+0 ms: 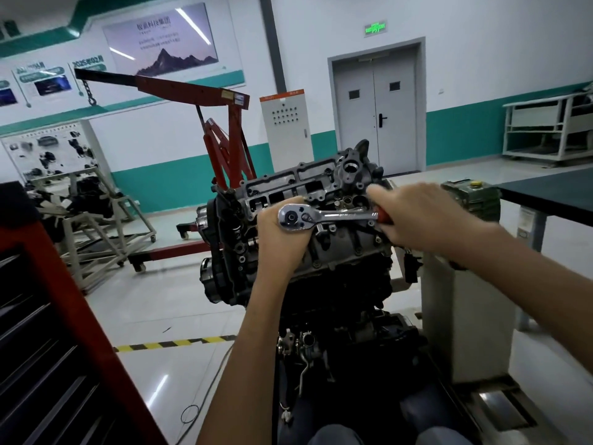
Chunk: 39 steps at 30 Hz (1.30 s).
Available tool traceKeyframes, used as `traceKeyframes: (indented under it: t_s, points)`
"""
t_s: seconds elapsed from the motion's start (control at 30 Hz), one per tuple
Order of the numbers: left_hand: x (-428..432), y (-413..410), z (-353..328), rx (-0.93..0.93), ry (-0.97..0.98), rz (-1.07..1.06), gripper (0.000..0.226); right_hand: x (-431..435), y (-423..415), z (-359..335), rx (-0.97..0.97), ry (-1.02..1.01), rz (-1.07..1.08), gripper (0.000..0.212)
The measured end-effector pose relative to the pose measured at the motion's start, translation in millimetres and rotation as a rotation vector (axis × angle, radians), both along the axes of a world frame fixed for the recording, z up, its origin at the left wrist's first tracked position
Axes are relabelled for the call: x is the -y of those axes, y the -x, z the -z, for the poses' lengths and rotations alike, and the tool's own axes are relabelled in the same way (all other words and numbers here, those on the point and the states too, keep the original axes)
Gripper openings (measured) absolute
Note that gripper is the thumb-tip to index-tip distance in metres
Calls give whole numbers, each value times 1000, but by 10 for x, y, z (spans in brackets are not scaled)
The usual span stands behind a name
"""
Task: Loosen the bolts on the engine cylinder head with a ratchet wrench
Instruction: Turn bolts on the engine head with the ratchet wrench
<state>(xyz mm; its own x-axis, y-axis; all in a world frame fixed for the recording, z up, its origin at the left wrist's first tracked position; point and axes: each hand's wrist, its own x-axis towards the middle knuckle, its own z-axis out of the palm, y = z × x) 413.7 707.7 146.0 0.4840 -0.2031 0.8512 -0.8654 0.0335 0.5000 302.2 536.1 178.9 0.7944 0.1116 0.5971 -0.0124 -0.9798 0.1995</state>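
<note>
Holding: your right hand is wrapped round the red handle of the ratchet wrench; your left hand cups the wrench's chrome head, fingers curled behind it.
Wrench: it lies nearly level, head to your left, over the near edge of the cylinder head.
Engine: the engine stands right in front of you, with the cylinder head on top and its upper face uncovered.
Floor: the floor is pale and glossy, crossed by a strip of yellow-and-black tape; a thin cable lies on it.
Room: white walls carry a teal band. You face a grey double door, a red crane behind the engine, a grey cabinet, a dark table at right and a red tool chest at left.
Writing: the green lit sign above the door and the mountain poster carry characters too blurred to read. A wall panel begins "2025". The marking on the wrench shank is unreadable.
</note>
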Motion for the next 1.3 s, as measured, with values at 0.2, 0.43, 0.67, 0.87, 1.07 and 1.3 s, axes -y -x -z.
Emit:
traceKeyframes:
  t_s: [0.2,0.43,0.67,0.87,1.07,1.3]
  points:
    - [194,143,132,-143,340,-6,34,-708,79,863,-3,-615,-115,20]
    - [204,151,75,-182,198,72,27,-859,24,1124,28,-883,-250,27]
    - [114,102,5,-69,49,29,33,99,36,96,21,-43,-23,24]
    - [67,82,136,-137,212,29,30,-315,82,513,-1,-272,-18,17]
    - [194,161,114,-150,297,160,40,-1140,-10,1205,-27,-981,-243,15]
    - [-47,23,92,-108,246,108,48,-462,58,533,-91,-279,-176,12]
